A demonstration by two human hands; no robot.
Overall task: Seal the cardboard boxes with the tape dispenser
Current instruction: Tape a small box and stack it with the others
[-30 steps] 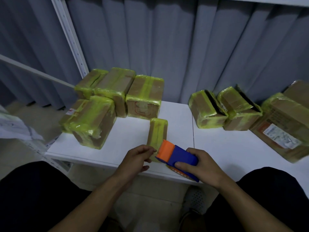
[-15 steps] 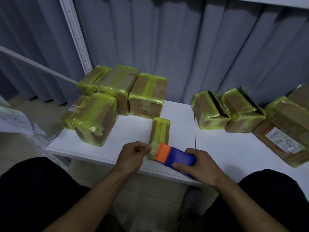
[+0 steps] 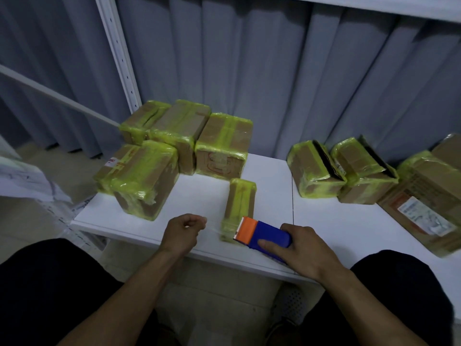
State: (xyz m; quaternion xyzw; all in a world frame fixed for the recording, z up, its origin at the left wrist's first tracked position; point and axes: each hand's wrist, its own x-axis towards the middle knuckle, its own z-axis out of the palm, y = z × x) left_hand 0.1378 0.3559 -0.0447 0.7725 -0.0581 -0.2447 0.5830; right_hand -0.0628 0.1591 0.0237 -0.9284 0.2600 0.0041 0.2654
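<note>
at the front edge of the white table, a narrow yellow-taped cardboard box is touched by a blue-and-orange tape dispenser gripped in the right hand; a clear tape strip is pinched in the left hand.

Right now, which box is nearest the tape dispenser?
The small narrow box alone mid-table, right at the orange end of the tape dispenser; the other boxes sit clustered further left and right.

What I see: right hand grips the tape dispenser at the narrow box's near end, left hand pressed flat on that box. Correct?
Not quite. The head view shows the left hand off the narrow box, to its left, fingers curled, apparently pinching a tape strand. The right hand does grip the tape dispenser there.
</note>
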